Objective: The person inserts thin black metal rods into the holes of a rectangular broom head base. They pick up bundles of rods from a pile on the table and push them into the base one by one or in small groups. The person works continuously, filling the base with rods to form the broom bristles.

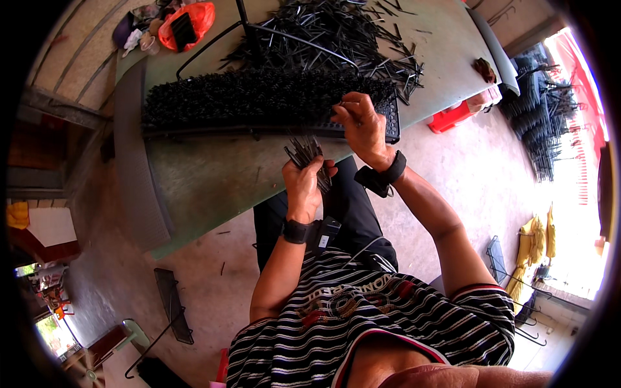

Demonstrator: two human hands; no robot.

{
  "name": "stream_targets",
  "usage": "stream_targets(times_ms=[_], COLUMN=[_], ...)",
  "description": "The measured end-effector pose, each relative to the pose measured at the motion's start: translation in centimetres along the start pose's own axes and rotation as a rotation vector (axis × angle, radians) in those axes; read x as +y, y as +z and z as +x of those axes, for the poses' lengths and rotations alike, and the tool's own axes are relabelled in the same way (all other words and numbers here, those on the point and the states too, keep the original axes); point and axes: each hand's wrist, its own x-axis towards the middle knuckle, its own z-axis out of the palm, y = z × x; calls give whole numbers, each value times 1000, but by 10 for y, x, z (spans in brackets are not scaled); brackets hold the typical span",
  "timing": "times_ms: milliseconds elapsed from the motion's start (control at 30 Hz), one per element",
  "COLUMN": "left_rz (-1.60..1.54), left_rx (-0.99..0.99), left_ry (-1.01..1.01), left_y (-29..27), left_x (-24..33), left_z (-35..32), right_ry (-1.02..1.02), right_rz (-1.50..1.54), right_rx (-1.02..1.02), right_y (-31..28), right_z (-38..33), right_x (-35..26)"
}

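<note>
A grey-green table (213, 174) carried everything. Across it lay a long black tray (259, 103) packed with upright black pins, and behind that a loose heap of black pins (349, 32) was spread over the tabletop. The right hand (362, 123) rested at the tray's right end, its fingers pinched together, apparently on a single pin, though the view was too small to be sure. The left hand (304, 184) was closed around a bundle of pins (307, 155), held just in front of the tray.
</note>
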Motion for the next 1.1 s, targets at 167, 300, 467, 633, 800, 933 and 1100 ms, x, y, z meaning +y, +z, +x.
stream_targets(times_ms=[167,300,467,633,800,933,1100], left_rz=[18,3,-36,-20,-8,26,36], left_rx=[29,14,-33,7,22,31,40], left_ry=[-19,-31,-42,-40,-32,-34,-14], left_y=[-3,-1,9,2,1,3,3], left_x=[2,3,-2,-11,-11,-9,-8], left_z=[0,-1,-4,1,0,-1,-2], right_ry=[-327,-156,276,274,-104,-154,-154], right_rz=[-445,-483,-146,117,-128,-181,-225], right_rx=[-220,-238,-386,17,109,72,8], right_y=[-7,-9,-17,-23,-21,-18,-19], right_z=[9,5,-10,-1,5,4,5], right_x=[-2,-17,-13,-22,-14,-3,-6])
